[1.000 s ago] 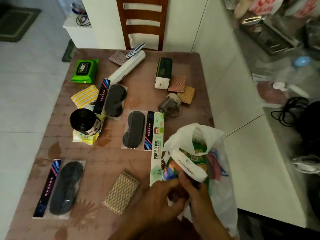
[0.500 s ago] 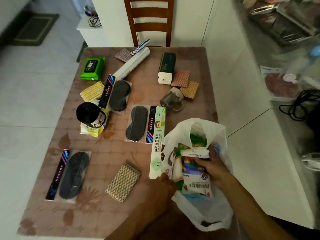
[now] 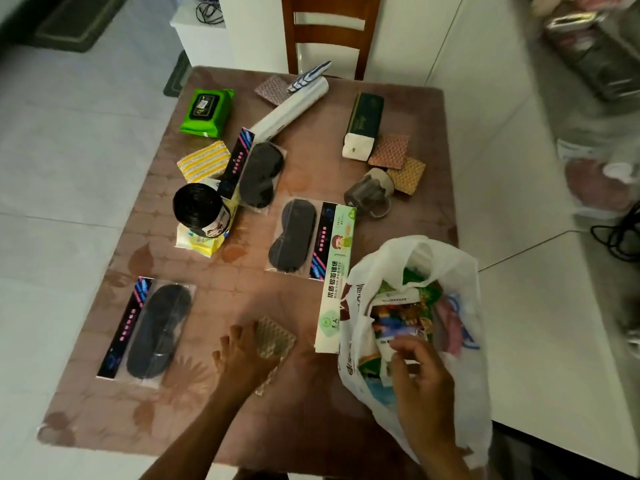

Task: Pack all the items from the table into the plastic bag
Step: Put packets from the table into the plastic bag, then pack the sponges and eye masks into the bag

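Plastic bag [image 3: 464, 271] under right hand [image 3: 420, 372]

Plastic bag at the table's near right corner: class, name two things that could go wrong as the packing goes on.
1. The plastic bag hangs partly over the table edge with only the right hand in it, so it might sag and spill.
2. The left hand lies flat on the woven pad; a thin flat piece may be hard to lift one-handed.
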The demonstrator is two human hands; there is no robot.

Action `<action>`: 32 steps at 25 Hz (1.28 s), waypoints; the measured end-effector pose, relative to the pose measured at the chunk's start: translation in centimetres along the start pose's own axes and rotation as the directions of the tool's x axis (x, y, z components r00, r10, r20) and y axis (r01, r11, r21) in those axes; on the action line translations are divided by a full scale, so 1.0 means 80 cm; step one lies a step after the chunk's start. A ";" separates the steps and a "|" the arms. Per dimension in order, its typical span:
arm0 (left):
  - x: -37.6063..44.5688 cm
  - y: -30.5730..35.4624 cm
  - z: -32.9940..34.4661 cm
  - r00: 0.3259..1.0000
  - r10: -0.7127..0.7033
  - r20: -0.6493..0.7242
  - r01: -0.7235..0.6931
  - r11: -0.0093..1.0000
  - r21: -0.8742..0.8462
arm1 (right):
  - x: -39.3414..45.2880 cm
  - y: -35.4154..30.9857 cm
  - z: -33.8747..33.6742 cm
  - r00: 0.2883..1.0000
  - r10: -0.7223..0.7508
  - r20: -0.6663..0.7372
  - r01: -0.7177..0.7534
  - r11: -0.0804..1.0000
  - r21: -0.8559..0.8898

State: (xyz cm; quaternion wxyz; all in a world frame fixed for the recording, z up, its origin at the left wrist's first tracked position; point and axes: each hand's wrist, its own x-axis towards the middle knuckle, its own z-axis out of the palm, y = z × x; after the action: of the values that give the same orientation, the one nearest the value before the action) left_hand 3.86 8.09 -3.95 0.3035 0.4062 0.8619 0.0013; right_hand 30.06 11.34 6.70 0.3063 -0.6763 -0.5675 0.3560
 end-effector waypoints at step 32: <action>-0.108 0.150 -0.071 0.777 0.629 -0.019 -0.554 0.670 -0.494 | 0.131 -0.005 -0.081 0.859 0.095 0.504 0.138 0.903 -0.406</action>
State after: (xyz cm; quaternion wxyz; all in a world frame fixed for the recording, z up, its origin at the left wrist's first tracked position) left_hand 13.48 11.48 8.16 0.4411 0.5759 0.6292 0.2790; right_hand 36.24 21.67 9.25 -0.0077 -0.6010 -0.7001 0.3855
